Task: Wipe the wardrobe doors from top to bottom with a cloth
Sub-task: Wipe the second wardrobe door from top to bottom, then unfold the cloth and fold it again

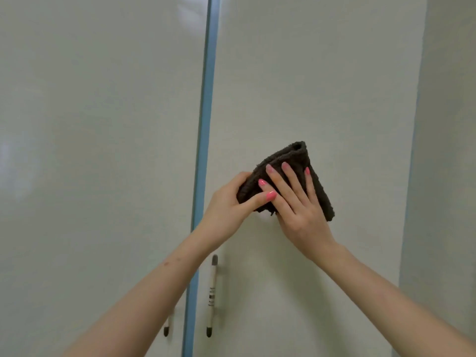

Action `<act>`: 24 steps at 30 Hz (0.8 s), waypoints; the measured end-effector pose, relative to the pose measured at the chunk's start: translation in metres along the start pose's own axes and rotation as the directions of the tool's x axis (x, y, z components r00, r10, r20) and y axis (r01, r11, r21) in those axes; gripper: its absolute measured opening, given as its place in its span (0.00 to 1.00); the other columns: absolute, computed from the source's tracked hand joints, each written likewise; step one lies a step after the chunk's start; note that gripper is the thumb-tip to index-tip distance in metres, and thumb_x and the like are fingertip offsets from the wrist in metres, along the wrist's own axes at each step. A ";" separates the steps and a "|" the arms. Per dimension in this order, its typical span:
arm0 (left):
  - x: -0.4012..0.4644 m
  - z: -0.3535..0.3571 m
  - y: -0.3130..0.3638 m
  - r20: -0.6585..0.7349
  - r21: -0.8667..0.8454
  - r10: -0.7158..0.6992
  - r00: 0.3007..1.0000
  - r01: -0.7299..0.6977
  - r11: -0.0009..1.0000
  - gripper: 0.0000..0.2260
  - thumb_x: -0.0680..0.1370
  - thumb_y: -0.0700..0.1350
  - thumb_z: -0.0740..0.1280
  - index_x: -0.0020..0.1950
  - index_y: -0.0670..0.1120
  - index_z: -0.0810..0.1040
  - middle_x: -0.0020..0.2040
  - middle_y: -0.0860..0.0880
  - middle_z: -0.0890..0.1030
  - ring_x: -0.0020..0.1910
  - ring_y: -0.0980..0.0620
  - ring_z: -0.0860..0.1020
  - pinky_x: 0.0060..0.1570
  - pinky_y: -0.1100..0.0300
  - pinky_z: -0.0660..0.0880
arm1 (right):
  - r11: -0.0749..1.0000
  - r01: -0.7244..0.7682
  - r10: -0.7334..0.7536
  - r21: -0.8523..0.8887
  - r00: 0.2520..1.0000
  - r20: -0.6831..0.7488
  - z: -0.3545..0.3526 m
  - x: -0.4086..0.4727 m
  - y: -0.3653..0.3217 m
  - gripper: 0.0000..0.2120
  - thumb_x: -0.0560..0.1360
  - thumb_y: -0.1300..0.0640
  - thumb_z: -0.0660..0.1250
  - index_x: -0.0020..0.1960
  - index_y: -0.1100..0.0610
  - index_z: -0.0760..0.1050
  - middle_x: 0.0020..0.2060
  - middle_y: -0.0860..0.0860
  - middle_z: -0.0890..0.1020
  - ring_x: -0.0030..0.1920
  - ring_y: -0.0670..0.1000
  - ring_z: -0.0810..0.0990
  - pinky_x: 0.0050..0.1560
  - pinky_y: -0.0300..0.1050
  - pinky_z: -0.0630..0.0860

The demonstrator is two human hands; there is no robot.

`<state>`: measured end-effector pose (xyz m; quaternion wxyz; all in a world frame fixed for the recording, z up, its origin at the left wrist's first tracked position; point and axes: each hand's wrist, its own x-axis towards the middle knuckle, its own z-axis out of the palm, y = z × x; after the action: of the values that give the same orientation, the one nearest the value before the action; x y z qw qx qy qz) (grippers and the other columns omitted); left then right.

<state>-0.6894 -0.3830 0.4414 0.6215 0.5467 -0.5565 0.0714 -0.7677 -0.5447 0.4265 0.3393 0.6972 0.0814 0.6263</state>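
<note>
A dark brown folded cloth (293, 161) is held up in front of the right wardrobe door (322, 73), which is pale white. My left hand (229, 202) grips the cloth's lower left corner with thumb and fingers. My right hand (296, 202) lies flat over the cloth's face, fingers spread, pressing it toward the door. The left wardrobe door (103, 124) is glossy white. A blue strip (206, 112) runs vertically between the two doors.
Two slim vertical handles hang low near the strip: the right door's handle (212, 295) and the left door's handle (168, 323), partly hidden by my left forearm. A pale wall (448, 150) borders the right door.
</note>
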 end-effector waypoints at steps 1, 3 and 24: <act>-0.002 -0.014 -0.004 0.032 0.008 0.016 0.999 -0.016 1.000 0.12 0.73 0.51 0.71 0.55 0.50 0.77 0.42 0.54 0.82 0.42 0.56 0.82 0.46 0.60 0.79 | 1.000 -0.015 0.015 -0.005 1.000 0.020 0.003 0.002 -0.012 0.18 0.82 0.66 0.53 0.71 0.60 0.64 0.71 0.57 0.65 0.73 0.61 0.61 0.69 0.68 0.58; -0.007 -0.046 -0.014 0.091 0.013 0.040 0.995 -0.041 0.999 0.11 0.73 0.49 0.71 0.54 0.50 0.78 0.42 0.51 0.83 0.43 0.54 0.83 0.49 0.56 0.79 | 0.999 -0.017 0.020 -0.045 0.998 0.067 0.008 0.010 -0.036 0.20 0.81 0.66 0.55 0.73 0.59 0.61 0.72 0.57 0.63 0.74 0.60 0.59 0.70 0.68 0.57; -0.067 -0.260 -0.011 0.308 0.198 -0.075 0.948 0.013 0.980 0.05 0.77 0.46 0.64 0.49 0.55 0.78 0.47 0.57 0.80 0.49 0.58 0.77 0.48 0.66 0.72 | -0.134 -0.891 0.724 0.435 0.211 0.657 -0.021 0.107 -0.261 0.16 0.72 0.51 0.71 0.57 0.52 0.71 0.53 0.48 0.78 0.56 0.49 0.77 0.51 0.40 0.77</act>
<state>-0.5466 -0.1546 0.4395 0.4702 0.6213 -0.6263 0.0234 -0.6840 -0.2817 0.3636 -0.4575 0.7100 -0.1453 0.5152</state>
